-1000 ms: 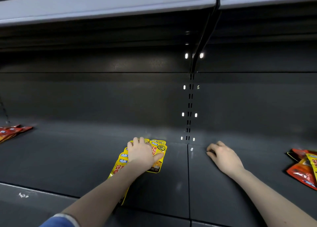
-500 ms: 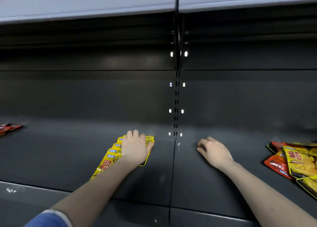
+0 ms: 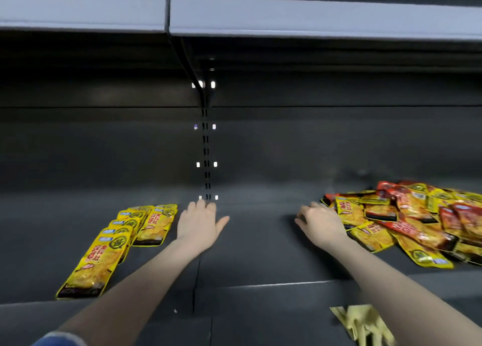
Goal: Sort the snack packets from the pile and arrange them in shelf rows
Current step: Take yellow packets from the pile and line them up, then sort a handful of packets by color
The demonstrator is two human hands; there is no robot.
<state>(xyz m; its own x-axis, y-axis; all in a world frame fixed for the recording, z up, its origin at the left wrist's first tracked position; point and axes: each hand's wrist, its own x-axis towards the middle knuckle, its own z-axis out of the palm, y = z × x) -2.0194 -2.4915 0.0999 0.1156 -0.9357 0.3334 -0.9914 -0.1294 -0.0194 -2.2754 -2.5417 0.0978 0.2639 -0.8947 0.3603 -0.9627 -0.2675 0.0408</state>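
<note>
A row of yellow snack packets (image 3: 114, 244) lies overlapped on the dark shelf (image 3: 250, 246), left of centre, with one more yellow packet (image 3: 156, 225) beside its far end. My left hand (image 3: 199, 221) hovers just right of them, fingers spread, holding nothing. A mixed pile of red and yellow packets (image 3: 412, 220) covers the shelf at the right. My right hand (image 3: 319, 223) is at the pile's left edge, fingers loosely bent, and I cannot see a packet in it.
A grey upper shelf (image 3: 234, 16) overhangs the work area. A slotted upright (image 3: 206, 152) runs down the back panel at centre. A yellow glove-like object (image 3: 365, 324) lies on the lower ledge at the bottom right.
My left hand has lifted off the yellow row and moved right. My right hand has reached to the pile's edge. The view has swung right, showing more of the pile.
</note>
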